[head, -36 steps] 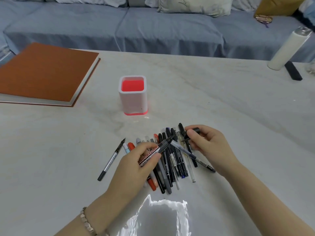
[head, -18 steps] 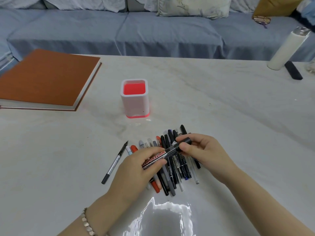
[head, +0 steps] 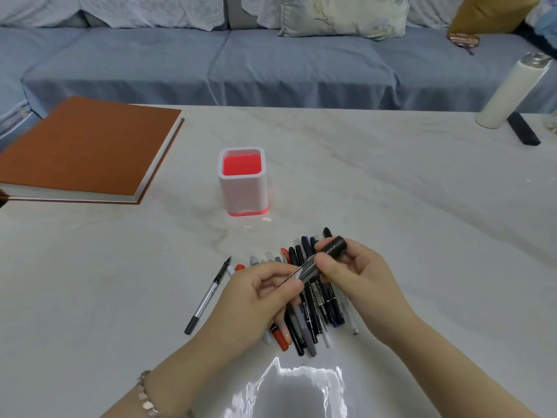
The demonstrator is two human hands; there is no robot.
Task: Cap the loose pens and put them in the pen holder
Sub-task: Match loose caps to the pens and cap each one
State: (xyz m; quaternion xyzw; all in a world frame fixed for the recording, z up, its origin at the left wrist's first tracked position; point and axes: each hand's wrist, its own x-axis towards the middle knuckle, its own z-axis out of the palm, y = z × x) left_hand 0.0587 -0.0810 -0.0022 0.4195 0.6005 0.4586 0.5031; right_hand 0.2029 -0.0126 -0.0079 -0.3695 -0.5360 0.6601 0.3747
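L hand [head: 256,297] grips the barrel of the black-and-grey marker [head: 310,271]. R hand [head: 361,276] pinches its black cap [head: 334,247]. Marker axis runs lower-left to upper-right, over the pile of loose pens [head: 313,312]. White square pen holder [head: 242,191] w/ red inside stands beyond, up-left, nearer L hand; path looks open. Orange-brown book [head: 84,149] lies far left.

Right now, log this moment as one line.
left hand: grips marker | right hand: grips cap | pen holder: no pens inside | pen pile: on table
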